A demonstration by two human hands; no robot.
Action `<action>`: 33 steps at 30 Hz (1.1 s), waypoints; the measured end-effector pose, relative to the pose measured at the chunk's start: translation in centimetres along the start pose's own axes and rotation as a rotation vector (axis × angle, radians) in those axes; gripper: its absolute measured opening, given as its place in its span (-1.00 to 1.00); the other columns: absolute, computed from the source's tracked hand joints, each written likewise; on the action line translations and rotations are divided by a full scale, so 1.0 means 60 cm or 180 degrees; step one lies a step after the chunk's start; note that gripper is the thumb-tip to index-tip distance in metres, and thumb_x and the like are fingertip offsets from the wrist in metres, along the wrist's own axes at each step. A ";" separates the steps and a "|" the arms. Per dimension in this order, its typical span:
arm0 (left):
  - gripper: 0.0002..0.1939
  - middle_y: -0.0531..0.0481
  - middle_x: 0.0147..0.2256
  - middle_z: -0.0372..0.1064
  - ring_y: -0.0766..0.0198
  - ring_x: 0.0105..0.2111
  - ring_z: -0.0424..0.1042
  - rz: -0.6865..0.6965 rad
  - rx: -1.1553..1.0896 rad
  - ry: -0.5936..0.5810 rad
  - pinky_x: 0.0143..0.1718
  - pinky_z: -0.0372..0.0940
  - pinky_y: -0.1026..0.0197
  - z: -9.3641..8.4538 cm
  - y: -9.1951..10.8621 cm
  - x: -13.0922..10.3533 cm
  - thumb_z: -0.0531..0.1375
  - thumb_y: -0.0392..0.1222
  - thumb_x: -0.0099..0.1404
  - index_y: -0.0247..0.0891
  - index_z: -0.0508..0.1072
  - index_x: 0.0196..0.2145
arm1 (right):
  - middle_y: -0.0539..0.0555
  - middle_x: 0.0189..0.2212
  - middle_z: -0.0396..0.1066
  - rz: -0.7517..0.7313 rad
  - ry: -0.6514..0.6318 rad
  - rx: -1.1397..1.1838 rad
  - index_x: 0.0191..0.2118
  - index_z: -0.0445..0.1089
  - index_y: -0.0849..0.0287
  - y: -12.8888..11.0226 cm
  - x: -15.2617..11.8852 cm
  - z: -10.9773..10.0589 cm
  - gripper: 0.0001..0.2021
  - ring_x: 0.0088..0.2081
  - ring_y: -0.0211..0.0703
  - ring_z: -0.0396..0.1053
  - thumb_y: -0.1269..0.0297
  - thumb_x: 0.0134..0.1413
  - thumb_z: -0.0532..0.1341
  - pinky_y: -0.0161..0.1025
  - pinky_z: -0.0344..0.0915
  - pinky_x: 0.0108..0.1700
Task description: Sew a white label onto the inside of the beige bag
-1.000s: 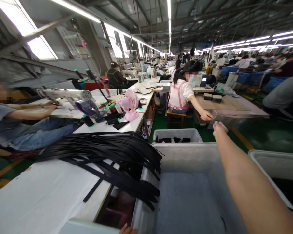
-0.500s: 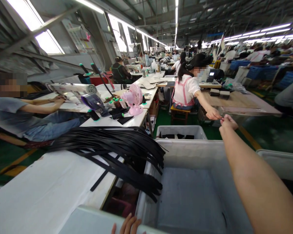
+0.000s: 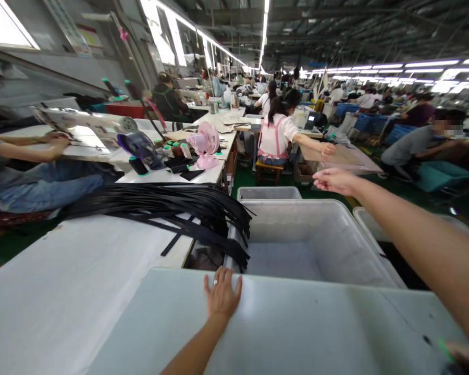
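head view: left hand (image 3: 222, 298) splayed on tabletop (image 3: 297, 323)

I can read no word, number, label or brand anywhere around me. Taking the pink fan (image 3: 204, 140) as the landmark: on the wall far up to its left, a long pale banner (image 3: 68, 28) carries blurred print, and the small notice (image 3: 89, 38) beside it shows yellow and red patches, too unclear for me to make out. To the fan's right and farther back, a small lit screen (image 3: 310, 121) glows pale, its contents too small for me to read.
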State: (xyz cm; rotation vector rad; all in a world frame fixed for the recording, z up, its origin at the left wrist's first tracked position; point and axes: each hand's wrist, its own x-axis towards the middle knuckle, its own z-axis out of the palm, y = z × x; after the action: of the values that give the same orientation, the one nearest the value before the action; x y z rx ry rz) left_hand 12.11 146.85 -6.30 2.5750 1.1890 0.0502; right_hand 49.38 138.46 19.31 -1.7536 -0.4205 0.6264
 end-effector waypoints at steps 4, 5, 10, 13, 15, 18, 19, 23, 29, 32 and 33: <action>-0.52 -0.28 0.14 0.26 -0.07 0.26 0.00 0.0138 -0.0155 -0.0683 0.23 -0.35 -0.30 -0.044 0.000 -0.041 -0.09 -0.03 0.37 -0.27 0.29 0.14 | 0.04 -0.66 0.41 0.0310 -0.1100 -0.0967 -0.46 0.42 0.33 -0.064 -0.228 0.076 -0.87 -0.64 -0.38 0.30 0.52 0.10 0.21 -0.47 0.26 -0.59; -0.51 -0.28 0.16 0.22 -0.09 0.26 -0.01 0.0174 -0.0216 -0.0886 0.22 -0.31 -0.32 -0.055 -0.004 -0.051 -0.03 -0.02 0.35 -0.27 0.26 0.16 | 0.05 -0.66 0.42 0.0311 -0.1321 -0.1161 -0.46 0.42 0.33 -0.075 -0.284 0.094 -0.87 -0.63 -0.38 0.31 0.52 0.10 0.21 -0.48 0.27 -0.59; -0.56 -0.21 0.04 0.35 0.01 0.04 0.34 0.0170 -0.0627 -0.2044 0.07 0.20 -0.17 -0.133 -0.028 -0.128 0.18 0.00 0.25 -0.32 0.38 -0.01 | 0.09 -0.55 0.48 0.0116 -0.2545 -0.2023 -0.42 0.43 0.33 -0.083 -0.538 0.130 -0.86 -0.55 -0.35 0.38 0.42 0.13 0.19 -0.45 0.33 -0.50; -0.70 -0.14 -0.18 0.48 0.12 -0.20 0.48 0.0133 -0.0875 -0.2538 -0.10 0.34 -0.11 -0.175 -0.028 -0.189 0.21 -0.06 0.24 -0.33 0.46 -0.17 | 0.11 -0.47 0.51 0.0040 -0.3132 -0.2095 -0.38 0.43 0.29 -0.053 -0.649 0.113 -0.80 -0.48 -0.32 0.42 0.26 0.14 0.19 -0.38 0.39 -0.40; -0.75 -0.14 -0.23 0.51 0.10 -0.24 0.50 0.0212 -0.1095 -0.2534 -0.11 0.33 -0.13 -0.195 -0.021 -0.226 0.25 -0.12 0.18 -0.34 0.48 -0.23 | 0.14 -0.41 0.52 0.0024 -0.3254 -0.1944 -0.35 0.41 0.29 -0.026 -0.703 0.098 -0.78 -0.45 -0.31 0.44 0.19 0.13 0.20 -0.34 0.42 -0.34; -0.76 -0.17 -0.19 0.51 0.04 -0.17 0.48 0.0568 -0.1677 -0.2263 -0.06 0.28 -0.09 -0.225 0.000 -0.282 0.25 -0.15 0.13 -0.32 0.49 -0.25 | 0.18 -0.33 0.53 -0.0018 -0.3165 -0.1603 -0.30 0.38 0.29 0.019 -0.763 0.082 -0.77 -0.38 -0.28 0.48 0.18 0.12 0.21 -0.31 0.43 -0.25; -0.75 -0.17 -0.16 0.50 0.06 -0.13 0.47 0.0752 -0.1934 -0.2171 -0.03 0.27 -0.04 -0.237 0.010 -0.303 0.23 -0.15 0.15 -0.31 0.49 -0.23 | 0.19 -0.31 0.53 -0.0032 -0.3096 -0.1500 -0.30 0.37 0.30 0.033 -0.779 0.077 -0.78 -0.36 -0.26 0.49 0.19 0.12 0.21 -0.31 0.44 -0.24; -0.70 -0.12 -0.06 0.45 0.20 -0.04 0.42 0.1616 -0.2887 -0.2099 0.00 0.27 0.16 -0.278 0.059 -0.410 0.16 -0.12 0.22 -0.27 0.46 -0.11 | 0.21 -0.27 0.52 -0.0207 -0.2757 -0.1157 -0.31 0.39 0.29 0.080 -0.842 0.061 -0.82 -0.30 -0.23 0.49 0.24 0.13 0.21 -0.29 0.44 -0.17; -0.66 -0.08 -0.24 0.49 0.27 -0.23 0.49 0.2456 -0.4154 -0.2236 -0.11 0.30 0.21 -0.290 0.103 -0.620 0.27 -0.43 0.03 -0.32 0.47 -0.18 | 0.16 -0.32 0.49 -0.0526 -0.2429 -0.0926 -0.31 0.45 0.30 0.125 -0.974 0.036 -0.79 -0.36 -0.29 0.43 0.22 0.08 0.24 -0.33 0.40 -0.24; -0.71 -0.13 -0.21 0.49 0.25 -0.22 0.49 0.2296 -0.4363 -0.1968 -0.16 0.31 0.26 -0.277 0.093 -0.755 0.24 -0.41 0.09 -0.33 0.47 -0.17 | 0.01 -0.55 0.37 -0.0911 -0.2151 -0.0990 -0.30 0.47 0.27 0.167 -1.065 0.030 -0.75 -0.53 -0.38 0.26 0.16 0.03 0.25 -0.40 0.21 -0.49; -0.72 -0.16 -0.19 0.49 0.24 -0.22 0.50 0.2169 -0.4459 -0.1844 -0.17 0.31 0.26 -0.268 0.087 -0.804 0.23 -0.37 0.13 -0.33 0.46 -0.15 | -0.04 -0.62 0.30 -0.1064 -0.2047 -0.1008 -0.29 0.47 0.26 0.187 -1.097 0.029 -0.73 -0.58 -0.40 0.17 0.13 0.03 0.25 -0.40 0.11 -0.54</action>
State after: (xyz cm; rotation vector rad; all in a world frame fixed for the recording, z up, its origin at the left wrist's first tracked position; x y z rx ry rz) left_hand -18.21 111.71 15.06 1.3928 -0.0922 0.1843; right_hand -4.25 98.67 20.92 -1.6852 -1.2879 0.9087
